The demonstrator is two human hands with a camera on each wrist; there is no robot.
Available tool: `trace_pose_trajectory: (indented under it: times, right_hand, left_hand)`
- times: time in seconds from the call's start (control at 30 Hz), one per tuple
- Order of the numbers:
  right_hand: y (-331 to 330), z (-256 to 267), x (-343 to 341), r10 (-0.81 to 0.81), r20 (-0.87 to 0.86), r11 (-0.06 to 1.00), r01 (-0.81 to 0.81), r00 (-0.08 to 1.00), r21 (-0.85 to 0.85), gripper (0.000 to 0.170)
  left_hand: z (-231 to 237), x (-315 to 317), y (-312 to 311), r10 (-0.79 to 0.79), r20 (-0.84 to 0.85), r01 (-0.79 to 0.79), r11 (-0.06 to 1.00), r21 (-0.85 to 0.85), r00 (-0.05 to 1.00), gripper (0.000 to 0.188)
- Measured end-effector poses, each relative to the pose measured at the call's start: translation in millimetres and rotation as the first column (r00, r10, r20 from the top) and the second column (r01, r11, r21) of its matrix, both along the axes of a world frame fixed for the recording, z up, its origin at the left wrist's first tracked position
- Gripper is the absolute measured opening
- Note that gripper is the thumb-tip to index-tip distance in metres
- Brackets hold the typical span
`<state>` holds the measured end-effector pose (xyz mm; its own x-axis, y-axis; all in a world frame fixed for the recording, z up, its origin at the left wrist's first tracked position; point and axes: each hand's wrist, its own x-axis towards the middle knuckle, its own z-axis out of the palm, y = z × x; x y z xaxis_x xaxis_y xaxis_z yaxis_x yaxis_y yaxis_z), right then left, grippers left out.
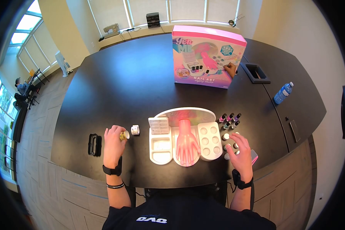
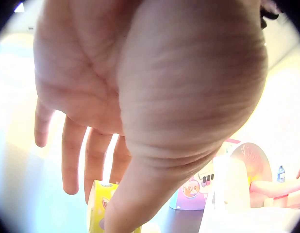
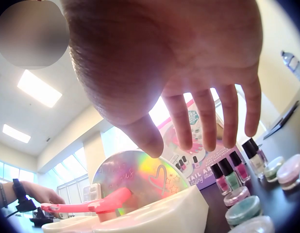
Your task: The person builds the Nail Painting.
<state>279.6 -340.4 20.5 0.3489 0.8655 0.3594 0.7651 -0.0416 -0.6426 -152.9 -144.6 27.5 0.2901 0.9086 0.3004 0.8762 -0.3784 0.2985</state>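
Observation:
My left hand (image 1: 113,143) pinches a small yellow printed roll (image 1: 122,135) between thumb and fingers, left of the nail art station. In the left wrist view the thumb covers part of the yellow roll (image 2: 97,206). A white printed roll (image 1: 135,130) stands just right of that hand. My right hand (image 1: 242,156) is over the small round pots (image 1: 226,136) at the station's right, its fingers spread and relaxed with nothing held. Between the hands sits the white station (image 1: 161,155) with a pink model hand (image 1: 186,143), palm down, before a shiny backboard (image 1: 170,119).
Several nail polish bottles (image 1: 227,125) stand behind the pots. A black frame-like object (image 1: 94,144) lies at the far left. Further back are the pink nail art box (image 1: 207,57), a table socket well (image 1: 255,73) and a water bottle (image 1: 283,93).

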Motion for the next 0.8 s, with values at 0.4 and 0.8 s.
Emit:
trace_pose_trajectory:
  times: [0.4, 0.8]
  right_hand:
    - [0, 1, -2, 0.006, -0.010, 1.000, -0.006, 1.000, -0.004, 0.037]
    - [-4, 2, -1, -0.006, 0.004, 1.000, 0.006, 1.000, -0.005, 0.037]
  left_hand:
    - [33, 49, -26, -0.284, 0.288, 0.301, 0.953, -0.014, 0.914, 0.043]
    - [4, 71, -27, -0.379, 0.231, 0.408, 0.909, -0.090, 0.896, 0.030]
